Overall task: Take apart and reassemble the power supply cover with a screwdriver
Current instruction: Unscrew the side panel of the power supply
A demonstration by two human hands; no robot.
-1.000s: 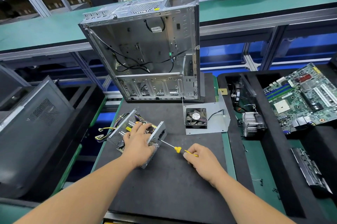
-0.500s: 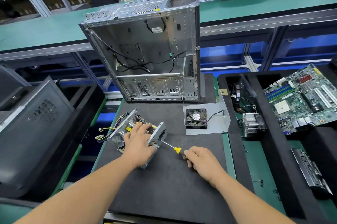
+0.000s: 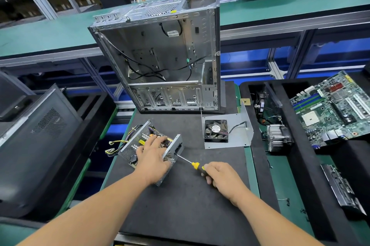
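Observation:
An opened metal power supply (image 3: 133,146) with perforated walls and yellow and black wires lies on the black mat (image 3: 190,205). My left hand (image 3: 154,157) rests on top of it, fingers spread over the exposed board inside. My right hand (image 3: 222,177) grips the yellow and black handle of a screwdriver (image 3: 193,164). Its shaft runs up and left, and the tip meets the supply's right end plate (image 3: 178,148) beside the power socket.
An empty computer case (image 3: 160,55) stands upright behind the mat. A fan on a metal bracket (image 3: 230,135) lies to the right. Foam trays hold a heatsink (image 3: 278,137) and a motherboard (image 3: 332,109). A dark case panel (image 3: 36,135) sits at left.
My right hand has shifted slightly along the screwdriver handle, which points to turning. The left hand and the power supply have stayed in place.

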